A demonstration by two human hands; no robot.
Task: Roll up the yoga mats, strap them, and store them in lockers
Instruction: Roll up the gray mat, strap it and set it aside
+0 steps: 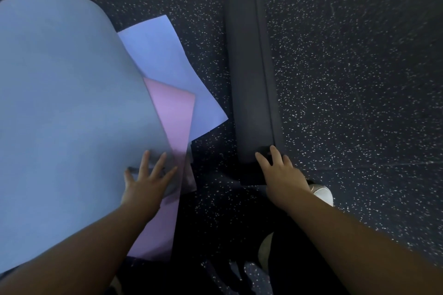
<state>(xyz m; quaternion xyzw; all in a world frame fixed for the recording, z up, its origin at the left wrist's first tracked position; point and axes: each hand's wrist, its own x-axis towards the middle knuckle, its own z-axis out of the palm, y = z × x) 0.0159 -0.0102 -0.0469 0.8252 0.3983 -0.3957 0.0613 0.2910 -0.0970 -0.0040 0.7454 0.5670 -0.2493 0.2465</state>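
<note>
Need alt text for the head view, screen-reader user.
A person's right hand touches the near end of a rolled dark mat on a speckled floor, while the left hand lies spread on a large blue mat overlapping pink and lavender mats.

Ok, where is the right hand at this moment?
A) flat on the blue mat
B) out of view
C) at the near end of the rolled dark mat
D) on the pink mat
C: the right hand sits at the near end of the rolled dark mat, while the left hand lies spread on the blue mat.
</note>
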